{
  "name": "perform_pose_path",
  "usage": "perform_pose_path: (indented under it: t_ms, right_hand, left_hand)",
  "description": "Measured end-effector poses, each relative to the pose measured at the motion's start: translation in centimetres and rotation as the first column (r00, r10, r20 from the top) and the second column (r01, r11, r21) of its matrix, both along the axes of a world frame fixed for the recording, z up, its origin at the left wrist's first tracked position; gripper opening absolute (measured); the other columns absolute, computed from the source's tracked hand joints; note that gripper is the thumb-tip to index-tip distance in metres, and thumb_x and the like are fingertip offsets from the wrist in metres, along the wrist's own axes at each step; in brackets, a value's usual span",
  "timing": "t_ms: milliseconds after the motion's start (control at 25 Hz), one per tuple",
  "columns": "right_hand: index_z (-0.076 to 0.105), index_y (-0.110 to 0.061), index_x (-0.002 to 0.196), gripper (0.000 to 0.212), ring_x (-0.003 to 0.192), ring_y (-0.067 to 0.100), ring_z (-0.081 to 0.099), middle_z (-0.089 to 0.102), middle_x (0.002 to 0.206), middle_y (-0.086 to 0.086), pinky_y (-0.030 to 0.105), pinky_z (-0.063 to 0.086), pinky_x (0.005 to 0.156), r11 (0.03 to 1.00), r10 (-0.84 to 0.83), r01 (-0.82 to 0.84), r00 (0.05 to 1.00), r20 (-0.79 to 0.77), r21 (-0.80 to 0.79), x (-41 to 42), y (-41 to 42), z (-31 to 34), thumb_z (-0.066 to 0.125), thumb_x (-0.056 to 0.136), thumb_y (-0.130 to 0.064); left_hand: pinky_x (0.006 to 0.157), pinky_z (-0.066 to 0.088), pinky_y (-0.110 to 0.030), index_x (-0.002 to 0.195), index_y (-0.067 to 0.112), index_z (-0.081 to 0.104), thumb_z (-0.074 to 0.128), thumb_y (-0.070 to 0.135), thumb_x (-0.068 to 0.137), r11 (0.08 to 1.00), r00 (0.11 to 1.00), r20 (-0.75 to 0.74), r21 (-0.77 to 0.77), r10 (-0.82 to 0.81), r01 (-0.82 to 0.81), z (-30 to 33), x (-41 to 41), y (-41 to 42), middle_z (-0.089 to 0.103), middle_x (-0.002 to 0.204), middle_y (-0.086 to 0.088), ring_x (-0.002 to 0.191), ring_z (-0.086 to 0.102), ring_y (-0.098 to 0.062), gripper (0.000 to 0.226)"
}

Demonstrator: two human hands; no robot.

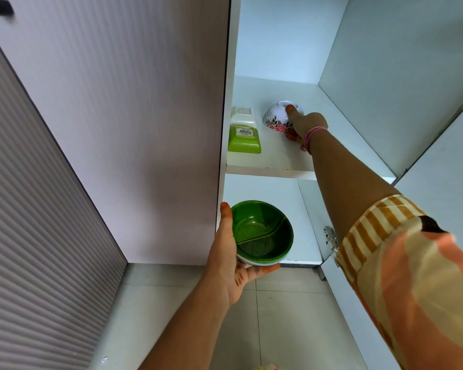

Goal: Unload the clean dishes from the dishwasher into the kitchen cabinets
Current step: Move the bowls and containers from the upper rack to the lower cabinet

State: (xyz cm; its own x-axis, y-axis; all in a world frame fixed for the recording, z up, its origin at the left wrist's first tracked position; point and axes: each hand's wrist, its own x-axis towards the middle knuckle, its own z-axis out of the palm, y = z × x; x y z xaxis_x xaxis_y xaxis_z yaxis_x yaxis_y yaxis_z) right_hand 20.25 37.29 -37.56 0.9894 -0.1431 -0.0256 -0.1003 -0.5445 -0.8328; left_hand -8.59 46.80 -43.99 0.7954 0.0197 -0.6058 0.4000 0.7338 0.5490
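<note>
A white bowl with a red flower pattern (pixel 277 116) lies upside down on the upper shelf (pixel 267 158) of an open white cabinet. My right hand (pixel 304 124) reaches in and grips it, thumb on its base and fingers under its rim. My left hand (pixel 231 260) holds a green bowl (pixel 262 232) from below, open side up, in front of the lower shelf (pixel 302 252). The dishwasher is out of view.
A green and white plastic container (pixel 243 133) lies on the upper shelf, left of the flowered bowl. The cabinet's neighbouring closed door (pixel 118 124) stands on the left, the open door (pixel 439 209) with its hinge (pixel 330 240) on the right. Tiled wall lies below.
</note>
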Motion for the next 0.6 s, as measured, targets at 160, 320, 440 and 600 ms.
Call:
perform_pose_path:
  t_ms: [160,320,440,600]
  right_hand:
    - [0.05,-0.013,0.065,0.057,0.075,0.024,0.068,0.064,0.075,0.005,0.033,0.054,0.078,0.997,0.024,-0.024,1.0,0.009,0.073,-2.1,-0.1,0.7,0.043,0.087,-0.066]
    - [0.057,-0.013,0.076,0.045,0.06,0.01,0.058,0.059,0.075,-0.004,0.021,0.045,0.058,0.974,0.173,-0.196,0.968,0.182,0.113,-10.2,-2.2,0.2,0.065,0.078,-0.057]
    - [0.071,-0.017,0.084,0.038,0.072,0.009,0.058,0.065,0.081,-0.007,0.02,0.045,0.066,0.741,0.672,-0.613,0.677,0.301,-0.274,-17.8,-5.5,-0.6,0.07,0.074,-0.054]
    - [0.073,-0.038,0.095,0.036,0.086,0.009,0.059,0.07,0.095,-0.019,0.018,0.033,0.067,0.235,0.94,-0.542,0.337,0.047,-0.807,-21.9,-8.8,-2.7,0.059,0.072,-0.063]
  left_hand:
    - [0.067,0.058,-0.05,0.105,0.022,0.058,0.047,0.066,0.083,1.0,1.0,0.013,-0.005,-0.017,0.017,0.2,-0.1,-0.3,0.062,0.108,-0.02,0.091,0.066,-0.04,0.051]
    - [0.065,0.059,-0.05,0.113,0.02,0.059,0.046,0.068,0.082,1.0,1.0,0.023,0.005,-0.004,0.003,0.4,-0.2,-0.4,0.063,0.108,-0.02,0.09,0.067,-0.04,0.058]
    - [0.067,0.059,-0.05,0.119,0.019,0.058,0.042,0.071,0.082,1.0,0.999,0.033,0.008,0.0,0.0,0.4,-0.1,-0.4,0.063,0.111,-0.021,0.093,0.066,-0.04,0.066]
    - [0.07,0.057,-0.052,0.124,0.017,0.058,0.038,0.075,0.081,1.0,0.999,0.034,-0.01,-0.02,0.021,0.1,0.1,-0.7,0.065,0.111,-0.022,0.092,0.068,-0.041,0.075]
